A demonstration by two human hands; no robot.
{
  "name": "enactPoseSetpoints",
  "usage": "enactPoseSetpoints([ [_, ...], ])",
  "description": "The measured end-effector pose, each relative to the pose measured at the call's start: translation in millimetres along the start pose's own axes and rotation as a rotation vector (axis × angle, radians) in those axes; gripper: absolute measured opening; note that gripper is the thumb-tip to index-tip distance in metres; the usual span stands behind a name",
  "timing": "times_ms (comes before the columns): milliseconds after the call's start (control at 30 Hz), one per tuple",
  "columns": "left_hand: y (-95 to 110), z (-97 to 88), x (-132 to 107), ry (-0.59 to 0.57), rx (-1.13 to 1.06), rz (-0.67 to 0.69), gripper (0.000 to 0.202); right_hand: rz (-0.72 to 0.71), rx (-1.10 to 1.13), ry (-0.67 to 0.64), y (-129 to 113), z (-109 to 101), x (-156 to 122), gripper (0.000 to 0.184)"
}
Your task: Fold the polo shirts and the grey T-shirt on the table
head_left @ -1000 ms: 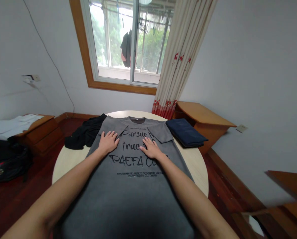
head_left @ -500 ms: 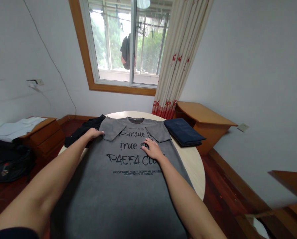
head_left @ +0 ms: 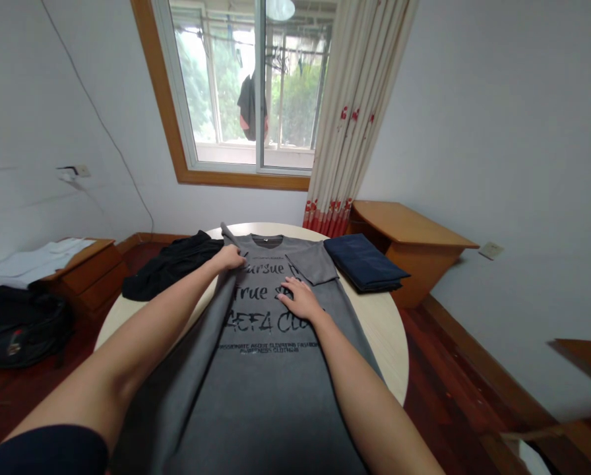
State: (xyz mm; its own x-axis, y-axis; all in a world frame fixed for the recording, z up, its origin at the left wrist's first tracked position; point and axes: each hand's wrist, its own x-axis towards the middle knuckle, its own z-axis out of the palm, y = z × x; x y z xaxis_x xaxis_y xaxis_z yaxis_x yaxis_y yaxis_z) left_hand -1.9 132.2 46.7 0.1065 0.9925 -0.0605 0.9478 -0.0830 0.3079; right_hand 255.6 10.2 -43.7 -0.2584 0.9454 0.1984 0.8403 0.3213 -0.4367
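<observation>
A grey T-shirt [head_left: 270, 389] with black lettering is spread over a round pale table [head_left: 398, 356], its collar toward the window. My left hand [head_left: 230, 257] is closed on the shirt's left side near the sleeve, and that side is lifted and folding inward over the front. Flat on the printed chest lies my right hand [head_left: 301, 300], fingers spread. The right sleeve lies folded in across the shirt. The first letters of the print are covered by the turned side and my left hand.
Crumpled black clothing [head_left: 171, 264] sits on the table's left; a folded navy stack [head_left: 365, 260] lies at its right. Beyond are a wooden desk [head_left: 409, 227], a curtain [head_left: 357, 119] and a window. At left, a black bag [head_left: 23, 330] stands by a wooden cabinet [head_left: 95, 270].
My left hand has moved right, carrying the shirt's left side and sleeve inward. More of the black clothing and table now shows. My right hand has stayed on the chest.
</observation>
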Motion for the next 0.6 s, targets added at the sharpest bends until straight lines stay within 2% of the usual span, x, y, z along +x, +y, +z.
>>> enactPoseSetpoints([
  [100,13,26.3,-3,-0.076,-0.004,0.035,0.045,0.002,0.005,-0.008,-1,-1,-1,0.048],
  [200,11,39.3,-4,-0.097,0.004,0.053,0.048,0.01,0.004,-0.013,-3,-3,-1,0.049],
  [300,3,38.7,1,-0.055,0.023,0.1,0.037,0.011,0.004,-0.009,-4,-4,-2,0.049],
  [400,-6,32.3,14,0.049,0.064,0.141,0.034,0.011,0.008,-0.012,-5,-4,-2,0.048],
  [500,-16,27.3,36,0.134,0.101,0.127,0.035,0.008,0.013,-0.02,-5,-5,-3,0.048],
  [600,-27,25.4,68,0.179,0.1,0.068,0.038,0.01,0.022,-0.025,-5,-6,-4,0.047],
])
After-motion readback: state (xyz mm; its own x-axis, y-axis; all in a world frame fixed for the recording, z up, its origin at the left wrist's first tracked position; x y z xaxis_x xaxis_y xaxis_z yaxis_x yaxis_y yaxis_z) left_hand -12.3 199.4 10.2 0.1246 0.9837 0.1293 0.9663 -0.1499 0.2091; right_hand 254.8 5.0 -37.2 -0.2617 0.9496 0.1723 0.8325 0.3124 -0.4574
